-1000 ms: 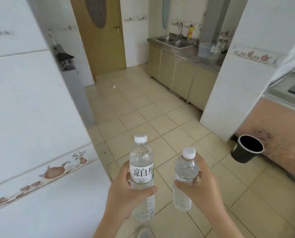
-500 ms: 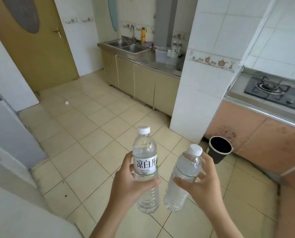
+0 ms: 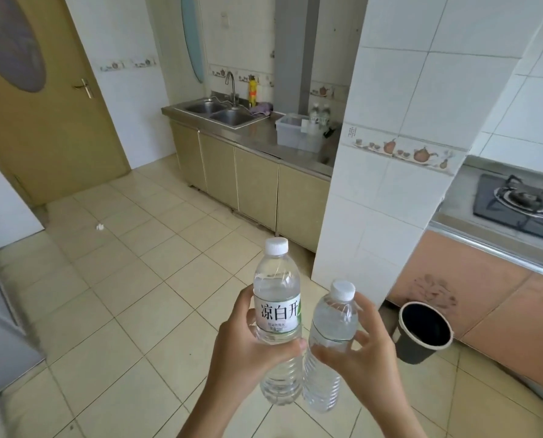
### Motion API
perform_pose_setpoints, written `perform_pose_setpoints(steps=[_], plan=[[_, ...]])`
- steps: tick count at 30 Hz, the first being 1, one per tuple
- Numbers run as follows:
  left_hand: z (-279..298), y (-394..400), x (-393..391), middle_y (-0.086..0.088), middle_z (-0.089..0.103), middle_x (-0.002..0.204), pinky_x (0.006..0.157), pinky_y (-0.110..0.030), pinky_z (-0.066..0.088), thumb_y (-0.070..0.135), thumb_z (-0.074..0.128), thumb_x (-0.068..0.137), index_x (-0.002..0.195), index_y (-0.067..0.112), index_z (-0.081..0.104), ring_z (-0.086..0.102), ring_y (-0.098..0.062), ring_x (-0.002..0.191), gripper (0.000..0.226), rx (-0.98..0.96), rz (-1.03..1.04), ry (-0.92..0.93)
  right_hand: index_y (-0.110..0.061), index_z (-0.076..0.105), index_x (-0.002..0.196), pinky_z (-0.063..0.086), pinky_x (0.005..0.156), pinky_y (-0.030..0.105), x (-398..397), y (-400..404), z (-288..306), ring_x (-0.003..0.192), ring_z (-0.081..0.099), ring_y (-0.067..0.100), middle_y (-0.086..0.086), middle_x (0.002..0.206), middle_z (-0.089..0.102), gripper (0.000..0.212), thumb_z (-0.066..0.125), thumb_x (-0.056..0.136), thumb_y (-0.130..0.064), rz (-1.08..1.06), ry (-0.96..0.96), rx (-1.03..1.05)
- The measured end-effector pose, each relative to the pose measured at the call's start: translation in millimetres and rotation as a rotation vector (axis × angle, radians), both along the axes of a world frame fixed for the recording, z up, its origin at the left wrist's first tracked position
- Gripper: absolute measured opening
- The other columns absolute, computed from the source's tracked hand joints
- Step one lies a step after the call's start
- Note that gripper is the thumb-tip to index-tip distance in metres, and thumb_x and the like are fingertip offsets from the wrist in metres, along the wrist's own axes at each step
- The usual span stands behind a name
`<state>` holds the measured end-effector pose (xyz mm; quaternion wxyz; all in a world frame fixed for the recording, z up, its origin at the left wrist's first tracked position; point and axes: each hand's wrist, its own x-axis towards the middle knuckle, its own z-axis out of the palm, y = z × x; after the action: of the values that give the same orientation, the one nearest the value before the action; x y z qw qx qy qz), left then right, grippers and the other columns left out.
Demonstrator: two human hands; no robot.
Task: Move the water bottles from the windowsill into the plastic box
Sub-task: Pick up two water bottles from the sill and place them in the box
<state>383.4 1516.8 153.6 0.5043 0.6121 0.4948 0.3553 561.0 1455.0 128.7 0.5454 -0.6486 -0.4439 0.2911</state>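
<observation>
Tiled pillar (image 3: 374,191) half hides plastic box (image 3: 295,132).

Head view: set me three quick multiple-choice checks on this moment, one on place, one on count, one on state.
1. Where does the plastic box stand?
A. on the counter right of the sink
B. on the floor
C. on the stove

2. How many bottles do the hands hold?
A. one
B. two
C. three

3. How are the held bottles closed?
A. white caps on
B. open
C. blue caps on

Key: 1 A, the box sits on the steel counter beside the sink. 2 B, the left hand grips the labelled bottle, the right hand the plain bottle. 3 A, both carry white caps.
</observation>
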Motion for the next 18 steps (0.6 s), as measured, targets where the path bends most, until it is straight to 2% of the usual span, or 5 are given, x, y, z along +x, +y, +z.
perform_pose_setpoints(steps=[2,5,10,14,18], plan=[[3.1,36.1,16.4,0.029,0.071,0.095,0.082,-0.034,0.058,0.046,0.088,0.038,0.119,0.047,0.049,0.070,0.005,0.084,0.090,-0.008,0.012,0.009,-0.050,0.047,0.114,0.056,0.070,0.022,16.4,40.1,1.2,0.092,0.063,-0.002,-0.035,0.103,0.062,0.085,0.089,0.054,-0.007,0.025,-0.012,-0.009],[4.7,88.7,36.7,0.032,0.069,0.095,0.080,-0.031,0.056,0.046,0.087,0.037,0.117,0.045,0.051,0.069,0.007,0.084,0.088,-0.018,0.045,0.011,-0.057,0.045,0.110,0.051,0.072,0.019,38.4,97.9,4.0,0.093,0.061,-0.010,-0.040,0.103,0.059,0.085,0.089,0.053,-0.012,0.054,-0.022,-0.020],[3.6,173.0,62.4,0.026,0.072,0.092,0.080,-0.033,0.057,0.041,0.089,0.039,0.117,0.047,0.050,0.070,0.003,0.080,0.088,-0.036,0.095,0.017,-0.054,0.046,0.115,0.058,0.076,0.038,71.3,187.0,-0.8,0.092,0.065,0.001,-0.031,0.104,0.063,0.087,0.090,0.051,-0.013,0.080,-0.019,-0.052],[-2.6,251.0,80.4,0.027,0.072,0.090,0.076,-0.029,0.057,0.030,0.093,0.047,0.119,0.043,0.050,0.070,0.001,0.078,0.085,-0.020,0.079,0.037,-0.059,0.046,0.108,0.058,0.074,0.043,93.0,264.6,-9.5,0.085,0.067,0.004,-0.031,0.101,0.064,0.089,0.089,0.050,-0.008,0.092,-0.035,-0.050],[-11.5,344.4,100.0,0.028,0.072,0.091,0.079,-0.033,0.057,0.035,0.092,0.046,0.119,0.046,0.049,0.070,0.003,0.079,0.086,-0.017,0.054,0.048,-0.064,0.046,0.103,0.059,0.074,0.040,110.9,350.7,-18.5,0.086,0.067,0.002,-0.032,0.101,0.063,0.091,0.089,0.050,-0.005,0.066,-0.038,-0.050]])
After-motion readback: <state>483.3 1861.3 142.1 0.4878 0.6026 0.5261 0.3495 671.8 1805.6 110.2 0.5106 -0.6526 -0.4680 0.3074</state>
